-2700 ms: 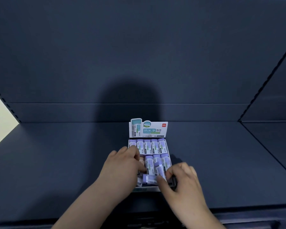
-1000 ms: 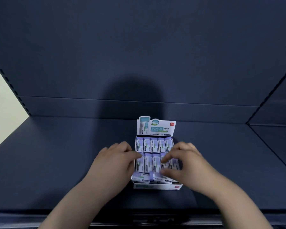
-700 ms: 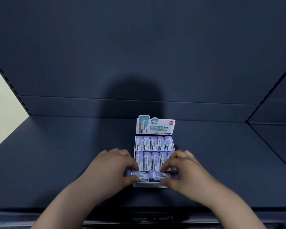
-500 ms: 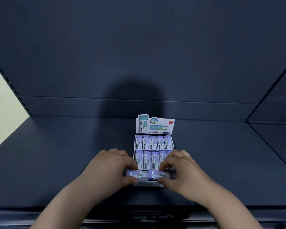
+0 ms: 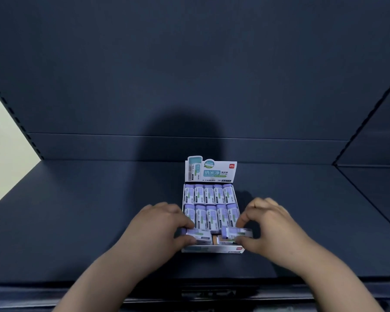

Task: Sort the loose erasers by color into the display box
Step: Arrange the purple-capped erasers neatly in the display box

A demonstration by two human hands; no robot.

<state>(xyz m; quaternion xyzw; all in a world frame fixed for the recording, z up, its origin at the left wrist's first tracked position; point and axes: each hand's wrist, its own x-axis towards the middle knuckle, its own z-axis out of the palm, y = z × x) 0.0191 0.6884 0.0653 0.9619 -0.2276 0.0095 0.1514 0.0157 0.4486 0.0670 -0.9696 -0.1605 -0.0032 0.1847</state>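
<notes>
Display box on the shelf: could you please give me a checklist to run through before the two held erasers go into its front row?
1. Left hand pinches a purple eraser: ok.
2. Right hand pinches a second purple eraser: ok.
3. Back row and middle row hold five purple erasers each, aligned: ok.
4. Room in front for both: cannot tell; an orange-brown patch shows between the held erasers.
5. Display box sits flat on the shelf: ok.
</notes>
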